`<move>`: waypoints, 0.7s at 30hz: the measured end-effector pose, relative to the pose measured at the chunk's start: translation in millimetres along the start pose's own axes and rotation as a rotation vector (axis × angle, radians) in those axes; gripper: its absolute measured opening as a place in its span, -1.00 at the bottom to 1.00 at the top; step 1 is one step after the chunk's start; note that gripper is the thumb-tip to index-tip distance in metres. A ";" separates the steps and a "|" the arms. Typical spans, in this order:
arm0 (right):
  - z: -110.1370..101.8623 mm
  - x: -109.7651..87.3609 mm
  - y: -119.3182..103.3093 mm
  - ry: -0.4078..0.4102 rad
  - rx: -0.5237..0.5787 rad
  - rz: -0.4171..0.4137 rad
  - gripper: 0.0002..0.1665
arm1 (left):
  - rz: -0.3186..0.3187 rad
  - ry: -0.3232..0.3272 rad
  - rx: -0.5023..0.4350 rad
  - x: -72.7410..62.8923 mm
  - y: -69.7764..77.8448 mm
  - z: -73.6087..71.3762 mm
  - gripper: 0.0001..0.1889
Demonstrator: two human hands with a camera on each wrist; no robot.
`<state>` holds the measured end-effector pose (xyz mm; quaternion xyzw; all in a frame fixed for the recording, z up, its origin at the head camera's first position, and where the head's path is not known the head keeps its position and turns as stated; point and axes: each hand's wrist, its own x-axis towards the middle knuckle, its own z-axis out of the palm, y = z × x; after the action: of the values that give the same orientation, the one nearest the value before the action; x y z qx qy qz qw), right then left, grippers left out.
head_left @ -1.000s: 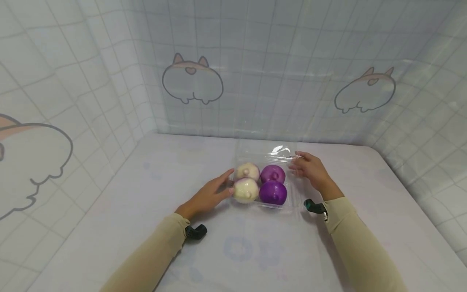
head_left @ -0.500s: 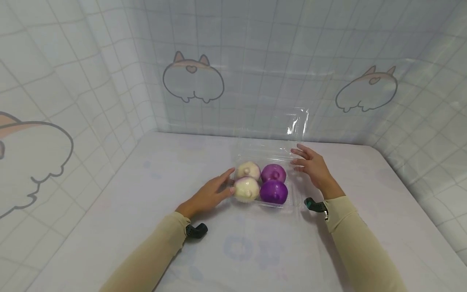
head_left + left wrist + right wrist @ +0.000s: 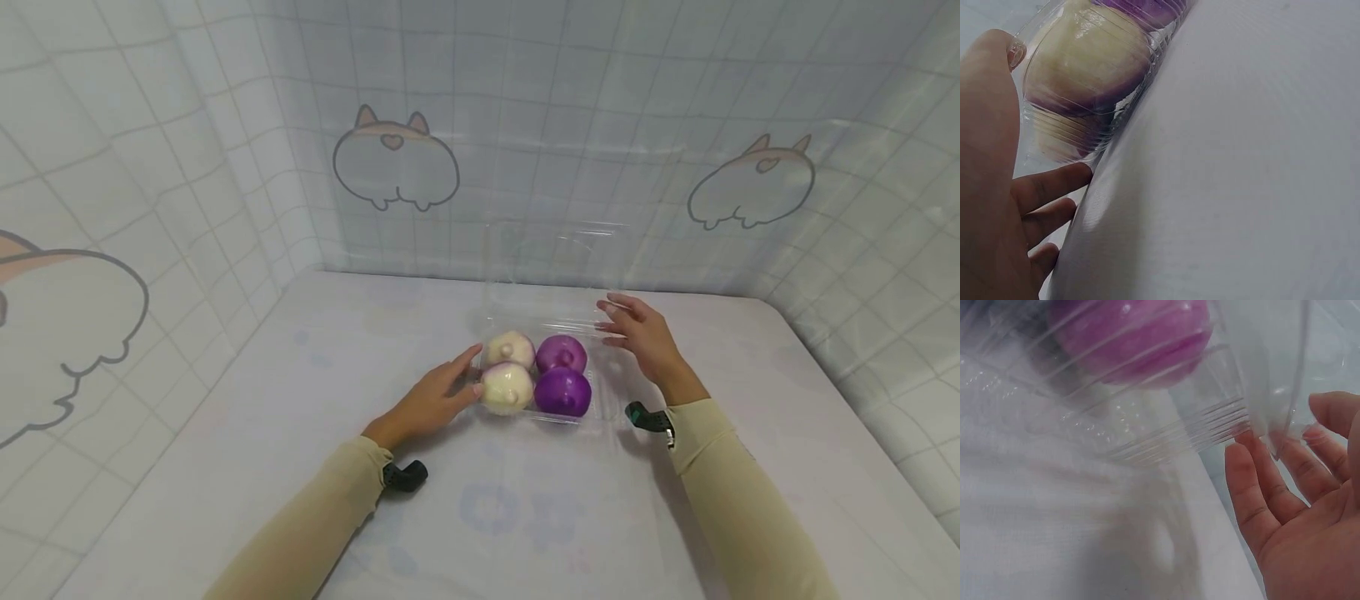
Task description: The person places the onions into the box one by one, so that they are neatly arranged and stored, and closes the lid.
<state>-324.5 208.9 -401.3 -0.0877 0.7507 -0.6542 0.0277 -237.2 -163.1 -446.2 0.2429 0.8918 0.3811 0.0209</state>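
Observation:
A clear plastic clamshell box [image 3: 600,410] stands on the table with its lid [image 3: 553,265] raised at the back. In its base sit two round purple onion-like bulbs [image 3: 562,392] and two cream-white, turnip-like ones [image 3: 506,388] tinged purple. My left hand [image 3: 429,402] rests against the left side, thumb at the near corner and index finger at the far one. In the left wrist view, the thumb [image 3: 1015,53] touches the box wall and the other fingers extend below it. My right hand [image 3: 647,343] is beside the back right corner, near the hinge, fingers loosely spread.
A pale cloth with faint prints covers the table [image 3: 480,508]. White grid-patterned sheeting [image 3: 555,125] with cartoon animal drawings hangs at the back and both sides. Dark wrist devices [image 3: 405,476] sit at both cuffs.
The lid's far edge has swung up and now stands taller behind the box. My right hand has shifted slightly away from me along the lid's side. The left hand has stayed in place.

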 end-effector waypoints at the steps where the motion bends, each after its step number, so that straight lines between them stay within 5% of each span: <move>1: -0.1 0.2 -0.5 -0.004 0.004 -0.005 -0.35 | 0.000 0.001 0.001 0.0 0.2 0.1 -0.28; 9: 1.7 0.6 -6.4 -0.046 0.072 -0.033 -0.49 | 0.010 0.027 0.010 1.5 2.1 2.0 -0.28; 21: -7.4 -6.7 -9.1 -0.122 0.018 -0.014 -0.45 | -0.023 0.040 0.037 3.2 -0.7 5.7 -0.30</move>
<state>-318.1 216.1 -391.8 -0.1322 0.7410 -0.6547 0.0696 -239.1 -158.3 -450.3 0.2255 0.9016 0.3691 0.0029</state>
